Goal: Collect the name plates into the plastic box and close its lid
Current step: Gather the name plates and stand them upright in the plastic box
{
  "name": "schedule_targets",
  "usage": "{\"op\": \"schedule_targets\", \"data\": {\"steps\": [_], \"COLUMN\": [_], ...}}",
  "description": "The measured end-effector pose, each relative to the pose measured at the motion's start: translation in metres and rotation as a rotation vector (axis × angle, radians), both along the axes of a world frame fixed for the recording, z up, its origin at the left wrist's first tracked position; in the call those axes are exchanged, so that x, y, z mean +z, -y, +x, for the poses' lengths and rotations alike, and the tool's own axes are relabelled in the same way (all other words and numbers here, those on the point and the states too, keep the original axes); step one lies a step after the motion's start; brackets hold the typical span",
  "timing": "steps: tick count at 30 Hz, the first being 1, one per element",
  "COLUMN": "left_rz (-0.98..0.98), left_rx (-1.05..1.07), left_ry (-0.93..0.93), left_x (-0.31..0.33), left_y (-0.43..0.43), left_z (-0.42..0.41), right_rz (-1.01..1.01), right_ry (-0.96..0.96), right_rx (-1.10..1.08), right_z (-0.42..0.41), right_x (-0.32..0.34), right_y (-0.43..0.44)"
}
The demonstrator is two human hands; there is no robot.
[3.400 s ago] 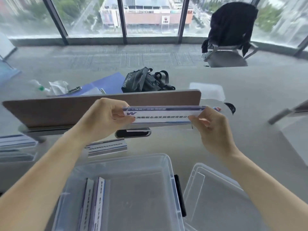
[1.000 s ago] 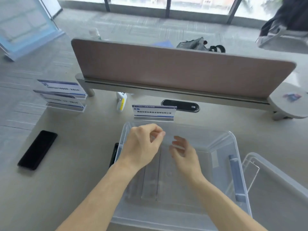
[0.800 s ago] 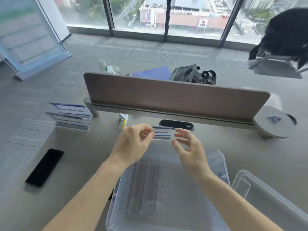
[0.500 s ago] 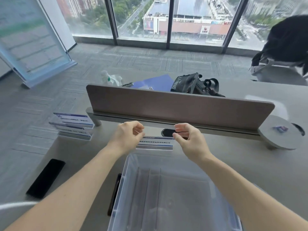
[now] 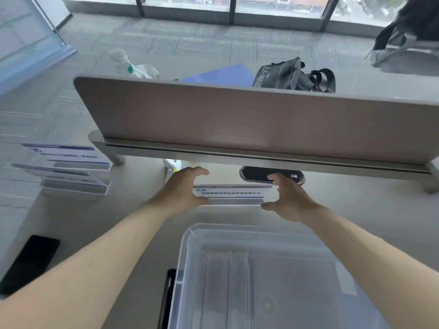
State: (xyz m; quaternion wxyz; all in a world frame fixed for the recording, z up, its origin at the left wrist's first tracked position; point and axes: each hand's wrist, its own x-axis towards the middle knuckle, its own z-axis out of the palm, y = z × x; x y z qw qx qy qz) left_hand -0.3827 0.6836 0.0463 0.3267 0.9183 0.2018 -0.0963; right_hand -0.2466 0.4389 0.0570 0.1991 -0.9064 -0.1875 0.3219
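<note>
A clear acrylic name plate (image 5: 234,195) with blue print stands on the grey desk just beyond the plastic box (image 5: 187,252). My left hand (image 5: 181,189) curves around its left end and my right hand (image 5: 288,200) around its right end. On both hands the fingers arch above the plate and the thumbs sit at its lower corners, with a gap above the plate's top edge. Flat name plates (image 5: 228,279) lie in the open box. Two more name plates (image 5: 66,156) (image 5: 71,180) stand at the left. The lid is out of view.
A brown divider panel (image 5: 237,119) runs across the desk right behind the plate, with a black cable port (image 5: 259,174) under it. A black phone (image 5: 28,262) lies at the near left. A backpack (image 5: 291,76), blue folder (image 5: 221,76) and bottle (image 5: 121,60) sit beyond the panel.
My hands have dropped from loose fists above the standing plate to spread fingers around its two ends. The view has tilted down and closer to the desk.
</note>
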Motion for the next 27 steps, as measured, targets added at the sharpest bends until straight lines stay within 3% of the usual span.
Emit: {"op": "schedule_targets", "data": {"steps": [9,16,21,25,27], "left_rz": [-0.093,-0.05,-0.027,0.014,0.007], "left_rx": [0.071,0.12,0.097,0.035,0.008], "left_ry": [0.171,0.235,0.328,0.382,0.417], "left_x": [-0.038,-0.041,0.003,0.076,0.116], "left_y": [-0.004,0.0,-0.001,0.0,0.002], "left_z": [0.0,0.0,-0.005,-0.009,-0.014], "right_rz": [0.007,0.031,0.199,0.308,0.457], "right_ry": [-0.154,0.045,0.173,0.279,0.313], "right_rx": [-0.089,0.023,0.007,-0.054,-0.066], "right_z": [0.019,0.019,0.008,-0.003,-0.01], "right_x": [-0.038,-0.041,0.006,0.066,0.1], "right_y": [-0.007,-0.007,0.008,0.024,0.031]}}
